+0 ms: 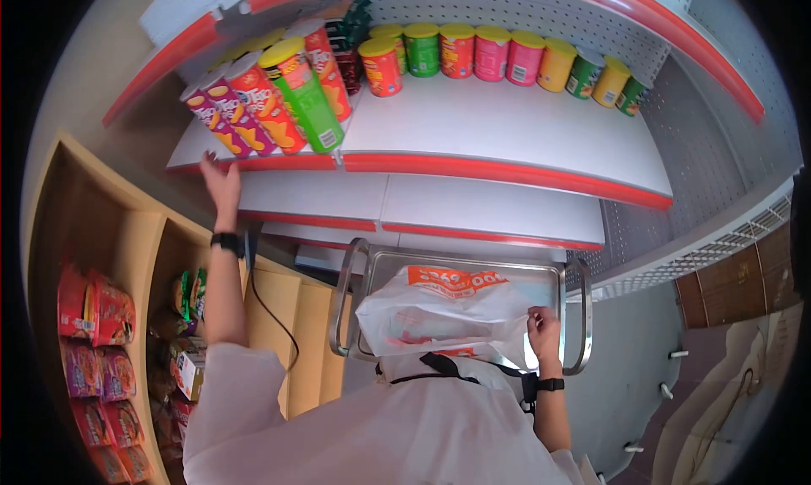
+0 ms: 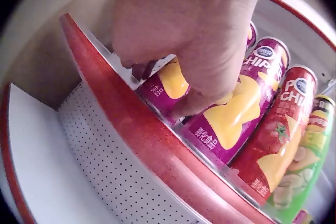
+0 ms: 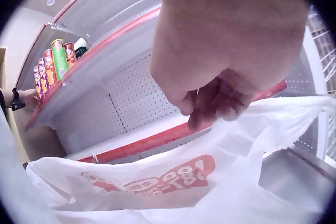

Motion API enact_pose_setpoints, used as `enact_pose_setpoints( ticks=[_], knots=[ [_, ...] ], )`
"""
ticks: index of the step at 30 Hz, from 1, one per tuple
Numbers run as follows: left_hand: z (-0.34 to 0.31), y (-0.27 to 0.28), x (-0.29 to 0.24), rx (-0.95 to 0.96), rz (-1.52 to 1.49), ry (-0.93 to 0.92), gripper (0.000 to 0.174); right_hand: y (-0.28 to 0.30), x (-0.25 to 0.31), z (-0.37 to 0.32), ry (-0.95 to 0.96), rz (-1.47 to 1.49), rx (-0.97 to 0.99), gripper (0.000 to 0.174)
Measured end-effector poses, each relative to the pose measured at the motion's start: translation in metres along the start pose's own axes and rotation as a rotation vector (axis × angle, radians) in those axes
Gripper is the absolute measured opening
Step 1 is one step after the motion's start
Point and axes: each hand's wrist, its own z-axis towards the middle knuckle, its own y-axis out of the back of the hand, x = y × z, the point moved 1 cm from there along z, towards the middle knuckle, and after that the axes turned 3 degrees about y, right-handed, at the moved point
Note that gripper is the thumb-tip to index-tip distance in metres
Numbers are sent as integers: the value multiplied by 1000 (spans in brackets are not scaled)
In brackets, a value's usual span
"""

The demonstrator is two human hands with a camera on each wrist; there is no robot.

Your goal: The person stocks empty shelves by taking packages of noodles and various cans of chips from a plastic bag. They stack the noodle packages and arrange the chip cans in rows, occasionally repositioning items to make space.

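At the left end of the upper shelf, my left hand (image 1: 221,187) reaches to the base of the outermost purple chip can (image 2: 165,90). In the left wrist view the thumb lies across its front, and the fingers bend round its far side, partly hidden. A second purple chip can (image 2: 231,113) leans alongside, then a red one (image 2: 278,134) and a green one (image 2: 307,166). Lower right, my right hand (image 1: 545,329) holds the rim of a white plastic bag (image 1: 397,316) with curled fingers. Red print marks the bag, which lies on a metal cart (image 1: 380,261).
Short chip tubs (image 1: 490,52) with coloured lids line the back of the upper shelf (image 1: 473,122). Its red front edge (image 1: 507,172) juts out over lower shelves. On the left, a wooden rack (image 1: 152,231) holds packaged noodles (image 1: 97,307). The cart's handle (image 1: 583,316) rises at right.
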Motion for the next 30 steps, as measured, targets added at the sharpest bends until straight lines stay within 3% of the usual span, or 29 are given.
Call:
enact_pose_setpoints(
  ticks=[2,3,4,5,6,7,8,10,12,15,16,17,18,19,20,21,23,24,25,26,27,28,30],
  knots=[
    [-59,8,-30,-97,-271,52,45,18,5,-3,195,-210,-150,32],
    [-95,13,-54,-57,-219,87,31,20,0,-8,178,-217,-160,32],
    [-135,9,-46,41,-248,154,17,19,-9,-15,91,-311,-104,45],
    [-179,7,-54,282,-267,184,10,16,-17,-24,4,-404,-43,59],
    [-230,0,-52,538,-304,130,16,5,-43,-33,-118,-401,86,81],
    [-283,-2,-58,820,-303,426,28,4,-44,-37,-280,-324,248,82],
    [-317,-6,-87,909,-101,222,43,3,-42,-40,-439,-241,407,83],
    [-364,-6,-125,1069,-216,362,54,-18,-73,-50,-457,-121,499,82],
    [-398,-12,-101,1105,-133,351,52,-16,-64,-47,-392,-92,486,68],
    [-406,-15,-61,1078,94,253,45,26,-20,-5,-90,19,407,48],
    [-378,-8,-83,1011,114,367,40,42,-6,16,-31,9,344,42],
    [-386,-8,-39,892,201,176,44,66,16,39,-15,92,302,35],
    [-363,0,-54,807,209,150,50,94,47,63,-18,214,230,22],
    [-363,-1,-30,731,338,142,61,119,70,87,70,406,96,12],
    [-363,-2,-19,726,323,145,61,143,80,110,56,554,12,9],
    [-363,-3,-10,734,326,214,65,168,101,138,235,387,-168,10],
    [-370,-5,19,790,326,316,73,212,108,201,331,358,-354,12],
    [-376,-7,22,799,311,304,73,227,115,234,355,429,-445,11],
    [-379,-11,25,814,366,459,72,239,115,270,283,540,-485,11],
    [-380,-16,27,821,419,618,71,251,107,311,180,466,-502,21],
    [-379,-22,29,826,516,600,72,258,93,349,82,396,-513,36],
    [-378,-25,35,818,499,602,72,257,77,379,99,390,-518,36],
    [-378,-30,56,907,571,575,67,255,60,438,258,-160,-578,69]
  ],
)
